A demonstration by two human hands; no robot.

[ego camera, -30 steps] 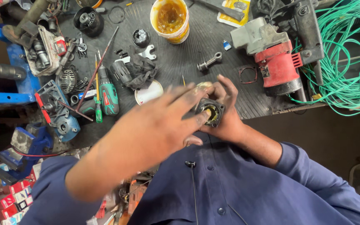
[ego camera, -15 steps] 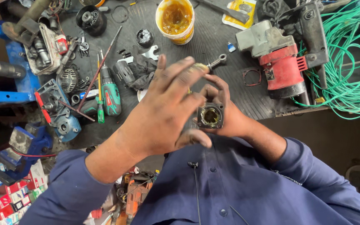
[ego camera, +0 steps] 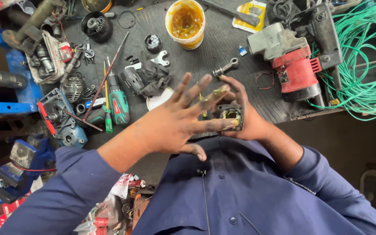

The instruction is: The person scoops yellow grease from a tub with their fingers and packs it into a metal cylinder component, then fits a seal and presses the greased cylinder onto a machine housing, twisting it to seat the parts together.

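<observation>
My right hand (ego camera: 249, 119) grips a dark round metal housing (ego camera: 230, 114) with yellow grease inside it, held just above the near edge of the black workbench (ego camera: 223, 43). My left hand (ego camera: 177, 119) is spread flat in front of it, fingers apart and greasy. Its fingertips carry yellow grease and touch the housing's opening. A yellow tub of grease (ego camera: 185, 22) stands at the far middle of the bench.
A red and grey power tool (ego camera: 294, 65) lies at the right beside coiled green cable (ego camera: 362, 56). A green drill (ego camera: 119, 104), a black rag (ego camera: 151, 78), a connecting rod (ego camera: 225, 67), a gasket (ego camera: 264, 79) and several disassembled tool parts crowd the left.
My left hand has turned and opened wider over the housing, its greasy fingertips sliding to the opening. The right hand stays around the housing, a little lower in view.
</observation>
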